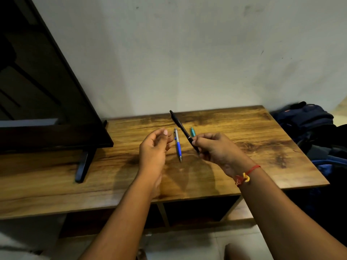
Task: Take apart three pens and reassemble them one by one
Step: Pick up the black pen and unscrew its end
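Where right hand (214, 149) holds black pen (181, 127), teal pen (192, 131) mostly hidden.

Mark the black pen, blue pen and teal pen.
black pen (181, 127), head view, mid barrel.
blue pen (178, 148), head view, blue grip.
teal pen (192, 131), head view, exposed far end.
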